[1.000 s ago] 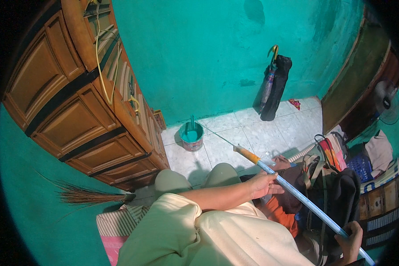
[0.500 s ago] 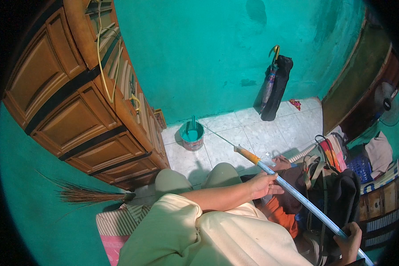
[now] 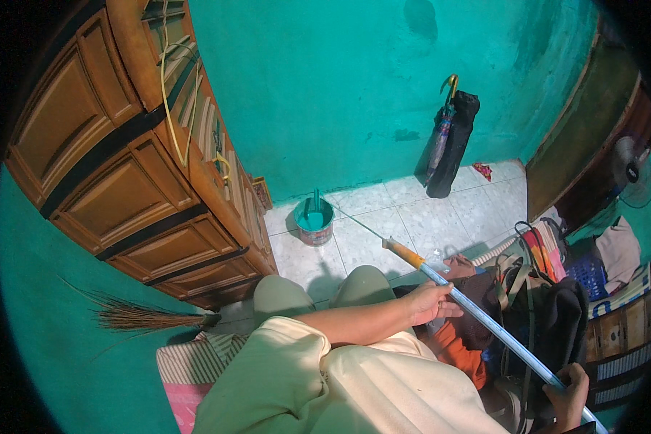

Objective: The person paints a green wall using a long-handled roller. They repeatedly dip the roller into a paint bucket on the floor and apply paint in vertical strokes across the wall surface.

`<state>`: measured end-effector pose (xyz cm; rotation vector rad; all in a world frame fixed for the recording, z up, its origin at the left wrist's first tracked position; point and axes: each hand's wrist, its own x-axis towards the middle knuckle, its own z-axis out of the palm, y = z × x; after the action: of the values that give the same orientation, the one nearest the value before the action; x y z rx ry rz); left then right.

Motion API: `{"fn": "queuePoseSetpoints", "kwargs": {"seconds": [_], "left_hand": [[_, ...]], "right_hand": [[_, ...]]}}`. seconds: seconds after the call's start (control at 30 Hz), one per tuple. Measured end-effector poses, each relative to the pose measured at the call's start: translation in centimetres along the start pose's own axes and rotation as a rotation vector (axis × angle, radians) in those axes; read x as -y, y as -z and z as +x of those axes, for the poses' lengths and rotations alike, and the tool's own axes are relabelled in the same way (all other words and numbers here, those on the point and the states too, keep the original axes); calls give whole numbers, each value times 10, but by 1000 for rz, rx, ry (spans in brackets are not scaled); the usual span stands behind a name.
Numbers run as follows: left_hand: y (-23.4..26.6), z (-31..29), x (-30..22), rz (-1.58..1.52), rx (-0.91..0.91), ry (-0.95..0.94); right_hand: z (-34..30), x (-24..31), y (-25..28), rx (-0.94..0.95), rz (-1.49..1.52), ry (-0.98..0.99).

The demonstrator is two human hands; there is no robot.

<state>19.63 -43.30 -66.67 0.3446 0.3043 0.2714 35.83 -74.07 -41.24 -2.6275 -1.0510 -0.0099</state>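
A long pale blue pole [image 3: 492,323] slants across the right side, ending in an orange grip [image 3: 403,254] with a thin metal rod that reaches toward the paint bucket [image 3: 316,237]. Thumb and forefinger of my left hand [image 3: 430,304] pinch the pole just below the grip, the other fingers loosely curled. Lower down, at the right, my right hand [image 3: 571,390] is wrapped round the same pole. The bucket stands on the tiles by the wall, holding teal paint [image 3: 313,220]. A teal-coated piece sticks up inside it; its kind I cannot make out.
A wooden cabinet [image 3: 123,173] rises at the left, with a twig broom [image 3: 148,317] below it. An umbrella [image 3: 441,137] and a black bag [image 3: 456,148] lean on the teal wall. Bags and clothes [image 3: 557,318] pile up at the right, near a fan [image 3: 631,170].
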Motion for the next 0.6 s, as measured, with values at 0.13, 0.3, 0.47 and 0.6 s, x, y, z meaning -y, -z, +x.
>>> {"fn": "queuePoseSetpoints", "kwargs": {"seconds": [0.13,0.3,0.47,0.6], "left_hand": [[-2,-2,-1,10,-20,-7],[2,2,1,16,-27,2],[0,1,1,15,-51,-6],[-1,0,1,19,-63,0]], "right_hand": [[-1,4,2,11,-26,1],[-1,1,0,15,-5,-1],[-1,10,2,24,0,-30],[-2,-4,-1,-1,-29,52]]}}
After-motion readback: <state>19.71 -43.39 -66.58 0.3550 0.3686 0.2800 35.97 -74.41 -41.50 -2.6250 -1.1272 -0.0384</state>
